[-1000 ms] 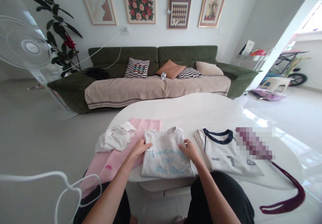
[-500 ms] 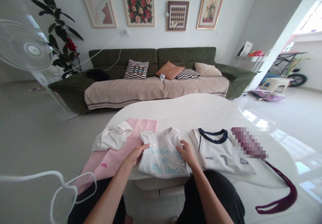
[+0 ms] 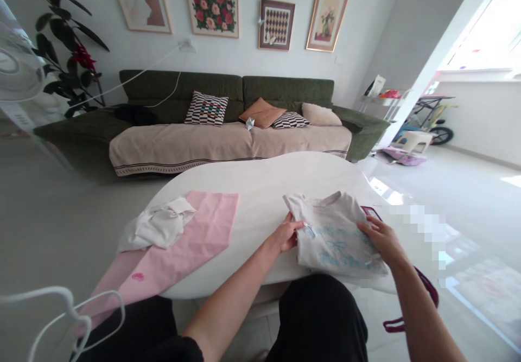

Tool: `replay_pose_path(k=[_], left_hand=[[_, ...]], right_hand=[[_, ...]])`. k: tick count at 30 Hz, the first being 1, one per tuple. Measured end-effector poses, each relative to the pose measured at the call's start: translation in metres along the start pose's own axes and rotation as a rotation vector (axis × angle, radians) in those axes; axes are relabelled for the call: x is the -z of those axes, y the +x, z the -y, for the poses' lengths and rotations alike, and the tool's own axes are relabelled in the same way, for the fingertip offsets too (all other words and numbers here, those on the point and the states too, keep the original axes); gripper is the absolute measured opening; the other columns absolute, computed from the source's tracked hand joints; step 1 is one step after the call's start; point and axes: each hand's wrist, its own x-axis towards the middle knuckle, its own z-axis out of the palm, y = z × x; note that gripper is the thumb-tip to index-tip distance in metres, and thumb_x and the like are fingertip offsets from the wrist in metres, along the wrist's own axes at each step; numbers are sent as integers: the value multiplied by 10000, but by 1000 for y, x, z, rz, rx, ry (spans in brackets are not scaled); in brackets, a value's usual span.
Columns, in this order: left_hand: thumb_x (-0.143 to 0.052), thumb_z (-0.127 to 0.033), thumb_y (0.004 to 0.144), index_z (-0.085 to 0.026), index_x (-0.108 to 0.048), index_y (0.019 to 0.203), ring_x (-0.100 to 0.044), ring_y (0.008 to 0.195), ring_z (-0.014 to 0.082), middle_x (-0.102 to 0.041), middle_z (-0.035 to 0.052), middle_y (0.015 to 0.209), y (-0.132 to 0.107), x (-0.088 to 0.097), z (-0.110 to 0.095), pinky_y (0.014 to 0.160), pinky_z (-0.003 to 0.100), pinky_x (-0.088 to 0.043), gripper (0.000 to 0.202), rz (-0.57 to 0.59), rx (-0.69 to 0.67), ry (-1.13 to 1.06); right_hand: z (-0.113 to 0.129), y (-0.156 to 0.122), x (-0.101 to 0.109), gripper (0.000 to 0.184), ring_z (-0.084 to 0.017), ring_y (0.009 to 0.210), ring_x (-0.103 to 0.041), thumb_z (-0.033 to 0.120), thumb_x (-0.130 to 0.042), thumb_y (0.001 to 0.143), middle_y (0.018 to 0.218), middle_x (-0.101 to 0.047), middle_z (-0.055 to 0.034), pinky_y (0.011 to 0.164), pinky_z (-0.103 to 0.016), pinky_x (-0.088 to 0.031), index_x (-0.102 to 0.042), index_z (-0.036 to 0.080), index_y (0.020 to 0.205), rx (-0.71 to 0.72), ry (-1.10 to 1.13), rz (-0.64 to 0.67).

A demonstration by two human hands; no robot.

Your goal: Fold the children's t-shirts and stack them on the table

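Note:
A folded grey top with light-blue lettering (image 3: 331, 234) lies at the right of the white oval table (image 3: 264, 183). My left hand (image 3: 285, 234) grips its left edge, fingers closed on the cloth. On its right edge rests my right hand (image 3: 380, 238), fingers curled on the fabric. The white jersey with the dark collar is hidden under the grey top. A pink cloth (image 3: 185, 245) spreads over the table's left part and hangs off the front edge, with a crumpled white garment (image 3: 158, 226) on it.
A dark red strap (image 3: 411, 302) hangs off the table's right side by my arm. White hangers (image 3: 69, 313) show at lower left. Behind the table stands a green sofa (image 3: 228, 118) with cushions; a fan (image 3: 16, 74) and a plant are at left.
Both hands carried the folded grey top to the right and set it over the white jersey. The view swung right as well.

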Motion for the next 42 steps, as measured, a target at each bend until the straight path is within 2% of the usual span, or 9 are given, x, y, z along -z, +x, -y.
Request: replay_pose_path(k=[7, 11, 16, 19, 21, 29, 32, 37, 42], left_hand=[[-655, -239, 636, -299, -336, 1223, -613, 713, 158, -620, 20, 956, 23, 4, 42, 615, 284, -480, 671, -136, 72, 166], [-621, -225, 686, -191, -337, 1256, -574, 946, 208, -584, 100, 1085, 26, 10, 43, 812, 346, -456, 637, -282, -50, 503], [-575, -277, 729, -58, -186, 1357, -276, 1269, 291, -314, 231, 1354, 15, 1, 28, 1031, 421, -247, 771, -412, -342, 1096], [-554, -507, 710, -83, -139, 1384, 10, 1329, 329, -43, 200, 1453, 11, -11, 25, 1054, 519, -80, 898, -224, -533, 1469], [-551, -667, 608, -102, -132, 1390, 93, 1317, 349, 26, 185, 1458, 12, -13, 29, 1031, 569, -6, 1052, -37, -507, 1623], [-482, -762, 553, -106, -62, 1401, 159, 1302, 342, 87, 162, 1456, 20, -3, 34, 1020, 576, 27, 1151, 142, -238, 1711], [-505, -687, 631, -168, -215, 1379, 41, 1326, 336, -75, 150, 1463, -2, 3, 22, 1010, 594, -3, 956, 189, -262, 1650], [-572, -425, 736, -249, -498, 1203, -293, 1268, 295, -447, 111, 1299, -90, 61, -25, 1031, 528, -150, 504, -139, -442, 1517], [-454, -244, 791, -197, -572, 1080, -450, 1126, 222, -544, 87, 1137, -197, 162, -91, 992, 362, -325, 316, -781, -502, 1658]], right_hand=[[-41, 22, 19, 628, -198, 601, -623, 423, -638, 595, 759, -671, -89, 544, -285, -485, -538, 111, 1130, -46, -95, -11], [-46, 20, 15, 535, -263, 738, -626, 444, -559, 639, 839, -655, -128, 632, -351, -482, -594, 115, 1060, -26, -544, -131], [-22, 9, -14, 561, -312, 1108, -474, 445, -360, 795, 1237, -479, -172, 841, -429, -417, -418, 154, 1271, 309, -954, -280], [-16, 3, -39, 657, -301, 1295, -212, 545, -300, 810, 1419, -245, -130, 971, -454, -307, -288, 174, 1351, 524, -1029, -176], [-25, 2, -51, 715, -296, 1319, -130, 595, -255, 805, 1443, -177, -130, 998, -471, -261, -241, 158, 1371, 503, -1080, -104], [-52, 8, -52, 787, -283, 1324, -119, 648, -189, 777, 1449, -146, -138, 991, -496, -259, -174, 155, 1390, 356, -1120, -1], [-50, 9, -51, 791, -287, 1322, -127, 652, -192, 773, 1449, -145, -141, 988, -501, -261, -174, 158, 1391, 346, -1108, 11], [-59, 14, -49, 809, -299, 1318, -142, 667, -217, 762, 1439, -172, -155, 990, -514, -250, -199, 149, 1383, 373, -1077, 3], [-28, 3, -58, 669, -365, 1227, -314, 585, -305, 775, 1345, -338, -191, 917, -566, -294, -408, 146, 1270, 373, -1051, -105]])
